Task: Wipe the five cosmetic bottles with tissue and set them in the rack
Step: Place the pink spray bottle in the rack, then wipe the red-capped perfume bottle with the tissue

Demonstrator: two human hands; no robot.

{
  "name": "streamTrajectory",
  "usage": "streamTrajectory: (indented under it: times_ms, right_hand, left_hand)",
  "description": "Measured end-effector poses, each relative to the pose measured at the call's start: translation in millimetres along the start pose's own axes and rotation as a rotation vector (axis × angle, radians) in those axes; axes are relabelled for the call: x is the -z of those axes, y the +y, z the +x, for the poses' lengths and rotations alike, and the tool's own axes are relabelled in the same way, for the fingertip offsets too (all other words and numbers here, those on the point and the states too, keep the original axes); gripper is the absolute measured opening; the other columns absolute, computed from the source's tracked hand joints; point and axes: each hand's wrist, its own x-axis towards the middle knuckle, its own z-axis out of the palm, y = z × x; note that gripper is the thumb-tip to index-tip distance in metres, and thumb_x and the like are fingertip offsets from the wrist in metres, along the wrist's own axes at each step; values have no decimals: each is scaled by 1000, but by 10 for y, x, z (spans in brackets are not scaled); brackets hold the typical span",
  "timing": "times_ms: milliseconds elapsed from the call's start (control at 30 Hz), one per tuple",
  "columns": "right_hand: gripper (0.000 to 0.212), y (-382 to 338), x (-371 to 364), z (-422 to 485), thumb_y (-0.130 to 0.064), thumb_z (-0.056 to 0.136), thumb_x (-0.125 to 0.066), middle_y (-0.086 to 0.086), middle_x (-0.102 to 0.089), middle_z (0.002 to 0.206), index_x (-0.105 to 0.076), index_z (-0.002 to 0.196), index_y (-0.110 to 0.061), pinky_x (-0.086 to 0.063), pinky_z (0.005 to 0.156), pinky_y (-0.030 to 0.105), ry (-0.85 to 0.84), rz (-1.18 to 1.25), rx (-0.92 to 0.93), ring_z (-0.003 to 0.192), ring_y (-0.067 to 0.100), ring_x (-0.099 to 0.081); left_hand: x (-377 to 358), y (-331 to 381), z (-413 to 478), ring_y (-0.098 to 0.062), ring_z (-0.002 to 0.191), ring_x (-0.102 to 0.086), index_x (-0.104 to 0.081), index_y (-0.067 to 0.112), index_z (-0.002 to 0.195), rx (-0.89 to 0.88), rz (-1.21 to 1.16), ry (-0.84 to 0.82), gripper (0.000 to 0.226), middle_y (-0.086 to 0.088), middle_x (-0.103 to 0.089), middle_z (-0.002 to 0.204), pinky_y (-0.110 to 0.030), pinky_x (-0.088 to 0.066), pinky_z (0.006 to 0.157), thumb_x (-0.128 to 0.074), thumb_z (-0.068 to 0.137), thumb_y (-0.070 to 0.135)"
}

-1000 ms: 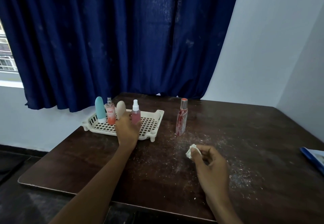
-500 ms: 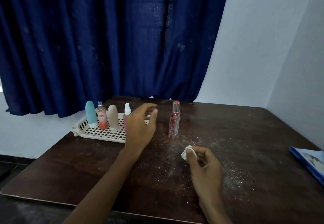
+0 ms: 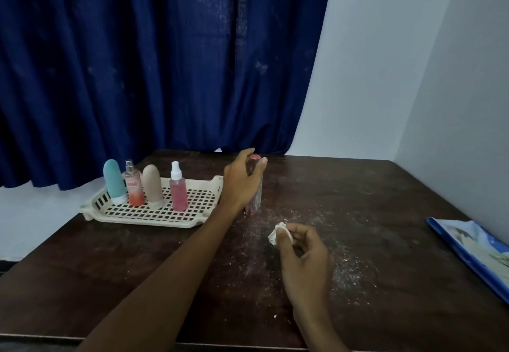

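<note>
Fifth, tall clear red-capped bottle (image 3: pixel 254 204) upright on dark wooden table (image 3: pixel 358 214), inside left grip (image 3: pixel 238 183), spread apart, unclamped | right grip (image 3: pixel 305 258), nearer, pinches crumpled white tissue (image 3: pixel 276 234) | four bottles (image 3: pixel 179 194) stand in cream perforated plastic rack (image 3: pixel 96 204) leftward | judged: four done, one remaining.

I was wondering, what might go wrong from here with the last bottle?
The slim red bottle stands on the table beside the rack; the left hand curves round its top, so a nudge may topple it.
White powder lies on the table around it; the small crumpled tissue pinched by the right hand may smear rather than clean.
Set in carelessly, it might knock the pink spray bottle, nearest in the rack.
</note>
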Motion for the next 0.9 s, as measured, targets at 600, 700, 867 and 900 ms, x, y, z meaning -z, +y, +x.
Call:
streamTrajectory:
  times_ms: [600,700,867,900]
  right_hand:
    - [16,62,-52,16,-27,94,-58,-17,-65,100,-67,99,-40,-50,73,14,38,-74,105,92,1,-63]
    - [14,80,-35,13,-26,93,-60,-12,-69,96,-67,98,-37,-52,70,18,53,-11,90,86,5,-67]
    - [14,-91,69,198,-16,94,-59,-13,-71,84,-69,99,-26,-47,56,7,36,45,94,74,-3,-66]
    - [14,-145,97,298,-16,93,-60,-13,-71,86,-70,101,-24,-47,57,7,30,36,114,76,-5,-66]
  left_hand:
    - [-292,62,-159,-31,98,-70,-62,4,103,345,-841,-269,30,-9,-64,79,-45,-54,93,-49,102,31]
    - [-293,39,-204,-33,100,-70,-63,3,103,410,-912,-338,32,-11,-65,81,-47,-53,96,-50,102,32]
    - [-283,-31,-235,-32,98,-69,-62,0,109,434,-976,-407,37,-13,-65,85,-51,-50,99,-50,101,34]
    - [-291,-33,-234,-31,96,-68,-62,1,107,433,-993,-410,36,-13,-65,84,-50,-50,98,-50,100,34]
